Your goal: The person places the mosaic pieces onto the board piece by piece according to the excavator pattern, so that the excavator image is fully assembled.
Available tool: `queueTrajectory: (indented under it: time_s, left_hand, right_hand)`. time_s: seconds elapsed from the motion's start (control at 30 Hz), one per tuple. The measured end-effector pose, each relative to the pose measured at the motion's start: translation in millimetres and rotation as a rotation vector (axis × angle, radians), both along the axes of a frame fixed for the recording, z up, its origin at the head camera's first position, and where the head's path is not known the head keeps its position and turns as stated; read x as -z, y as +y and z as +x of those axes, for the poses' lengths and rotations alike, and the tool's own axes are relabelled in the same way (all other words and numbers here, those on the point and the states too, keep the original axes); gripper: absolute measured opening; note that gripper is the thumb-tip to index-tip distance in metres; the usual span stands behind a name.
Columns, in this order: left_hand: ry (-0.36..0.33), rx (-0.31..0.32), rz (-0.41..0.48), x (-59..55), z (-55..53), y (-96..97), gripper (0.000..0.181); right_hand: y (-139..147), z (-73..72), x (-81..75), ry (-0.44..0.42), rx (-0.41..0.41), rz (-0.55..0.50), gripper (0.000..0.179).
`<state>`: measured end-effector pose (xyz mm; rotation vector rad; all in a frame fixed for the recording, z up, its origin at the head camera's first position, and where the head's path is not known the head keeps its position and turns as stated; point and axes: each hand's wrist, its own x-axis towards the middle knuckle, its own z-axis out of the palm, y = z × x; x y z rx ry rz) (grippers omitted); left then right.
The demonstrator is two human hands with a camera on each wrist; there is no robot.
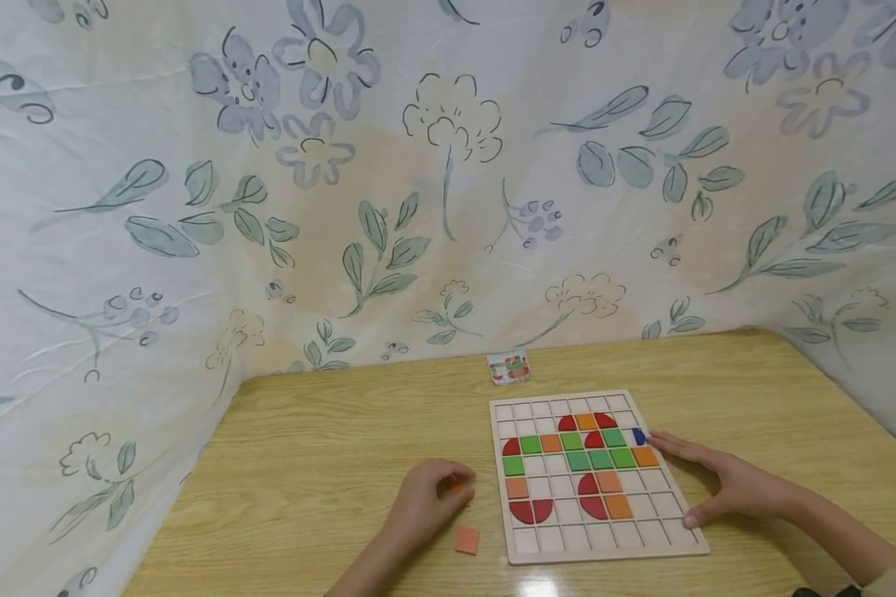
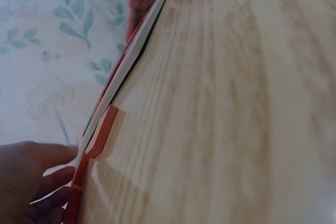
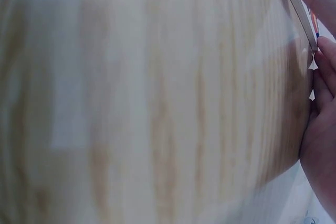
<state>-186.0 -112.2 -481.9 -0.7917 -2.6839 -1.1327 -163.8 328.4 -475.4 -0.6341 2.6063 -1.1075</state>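
Note:
A pale wooden grid board (image 1: pixel 567 541) lies on the table, bearing red quarter-round pieces and green and orange square tiles. My left hand (image 1: pixel 427 497) is left of the board, its bent fingers around an orange tile (image 1: pixel 459 496). A red piece (image 2: pixel 74 205) shows by those fingertips in the left wrist view; whether they pinch a tile is hidden. Another orange tile (image 1: pixel 466 541) lies just below this hand. My right hand (image 1: pixel 742 487) rests along the board's right edge, fingers extended near a blue piece (image 1: pixel 638 436), thumb at the lower right edge.
A small printed pattern card (image 1: pixel 509 367) lies behind the board. The wood-grain table (image 1: pixel 306 464) extends to both sides. Floral cloth (image 1: pixel 448 182) hangs behind and beside the table.

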Motion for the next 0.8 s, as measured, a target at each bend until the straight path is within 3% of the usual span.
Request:
queueTrajectory:
  time_s: [0.3, 0.53, 0.8]
  left_hand:
    - [-0.116, 0.070, -0.035, -6.2, 1.6, -13.6, 0.026]
    - [-0.094, 0.056, -0.065, -3.0, 1.3, -14.9, 0.027]
    - [-0.078, 0.041, -0.086, -3.3, 1.1, -16.9, 0.027]
  right_hand:
    - [-1, -0.2, 0.5, -0.009, 0.021, 0.028, 0.090]
    - [0, -0.7, 2.4, 0.010, 0.028, 0.052, 0.089]
    - [-2, 0.6, -0.2, -0.020, 0.015, -0.003, 0.090]
